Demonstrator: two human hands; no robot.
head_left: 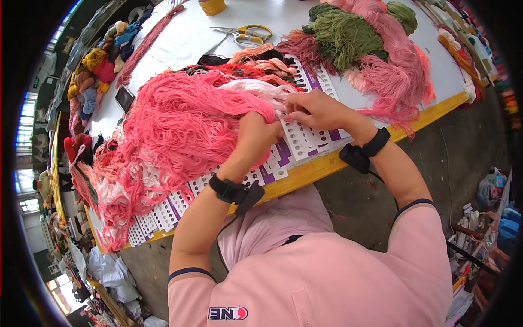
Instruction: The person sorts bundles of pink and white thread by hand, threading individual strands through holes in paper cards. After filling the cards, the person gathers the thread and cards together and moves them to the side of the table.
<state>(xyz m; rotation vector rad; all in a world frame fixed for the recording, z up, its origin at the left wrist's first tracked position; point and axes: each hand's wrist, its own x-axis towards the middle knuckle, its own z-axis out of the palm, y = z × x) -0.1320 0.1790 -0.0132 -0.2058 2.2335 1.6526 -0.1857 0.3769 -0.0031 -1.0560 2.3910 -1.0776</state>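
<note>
Left hand (260,133) — fingers closed on loose bright-pink yarn (180,117), spread toward nine o'clock on the white, yellow-edged table (188,32); right hand (315,111) — fingers bunched by white hole-punched cards (295,139), grip unclear.

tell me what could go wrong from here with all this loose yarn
The loose pink yarn lies close to the black wrist strap behind the left grip, so strands might snag on it. It also lies against the white yarn, so the two could tangle. Farther right, strands of the dusty pink hank droop over the yellow table edge; if caught, they might drag it off.
</note>
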